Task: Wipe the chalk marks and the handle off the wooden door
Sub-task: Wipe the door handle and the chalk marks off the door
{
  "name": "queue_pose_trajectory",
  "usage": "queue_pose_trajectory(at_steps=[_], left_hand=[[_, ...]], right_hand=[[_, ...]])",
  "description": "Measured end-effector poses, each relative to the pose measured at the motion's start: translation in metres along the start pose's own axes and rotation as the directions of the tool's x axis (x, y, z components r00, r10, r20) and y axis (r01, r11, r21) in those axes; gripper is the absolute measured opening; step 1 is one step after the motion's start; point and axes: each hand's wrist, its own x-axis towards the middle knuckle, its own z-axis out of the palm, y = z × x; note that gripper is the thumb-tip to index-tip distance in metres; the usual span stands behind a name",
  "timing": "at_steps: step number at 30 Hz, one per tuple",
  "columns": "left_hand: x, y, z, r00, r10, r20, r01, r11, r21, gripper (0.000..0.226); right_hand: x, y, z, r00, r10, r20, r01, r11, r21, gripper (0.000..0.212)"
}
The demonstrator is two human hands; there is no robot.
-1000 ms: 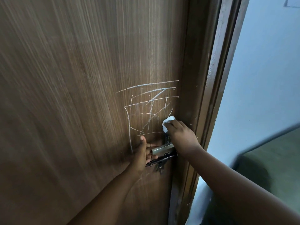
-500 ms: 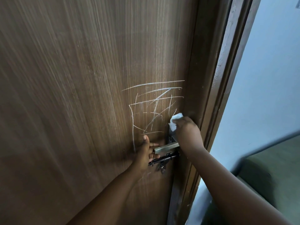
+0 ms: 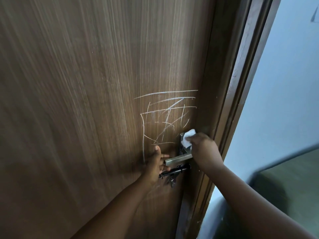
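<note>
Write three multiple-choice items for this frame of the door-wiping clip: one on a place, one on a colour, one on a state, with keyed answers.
1. Where is the white cloth?
A. on the handle's backplate
B. on the floor
C. on the sliding bolt

2. What colour are the chalk marks?
A. red
B. white
C. green

3. What is the left hand doing?
A. hanging idle
B. wiping the chalk
C. holding the lever handle's free end

Answers:
1 A: the right hand presses it on the plate above the lever handle.
2 B: pale white lines on the brown wooden door.
3 C: its fingers touch the lever's tip.
</note>
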Motion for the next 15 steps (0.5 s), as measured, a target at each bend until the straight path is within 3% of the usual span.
queue_pose_trajectory(at_steps=[2,3,8,11,15], left_hand=[[-0.001,0.001,0.000,1.000,-0.007,0.007,0.007,1.000,-0.003,0.074],[-0.001,0.000,0.000,1.000,-0.001,0.009,0.001,1.000,0.007,0.074],[0.000,-0.010,0.000,0.999,0.044,-0.012,-0.044,0.999,-0.021,0.077],[0.006,-0.014,0.002,0.997,0.071,-0.039,-0.072,0.997,-0.025,0.080],[0.009,-0.016,0.003,0.993,0.102,-0.067,-0.104,0.994,-0.025,0.082]], right_hand=[[-0.016,-0.004,-0.010,0.954,0.217,-0.206,-0.149,0.943,0.298,0.028],[-0.028,-0.003,-0.009,0.917,0.322,-0.237,-0.202,0.885,0.420,0.027],[-0.067,0.005,0.039,0.752,0.653,-0.087,-0.373,0.530,0.762,0.030],[-0.058,0.006,0.062,0.718,0.696,0.004,-0.332,0.337,0.881,0.034],[-0.045,0.000,0.064,0.742,0.660,0.117,-0.132,-0.028,0.991,0.035]])
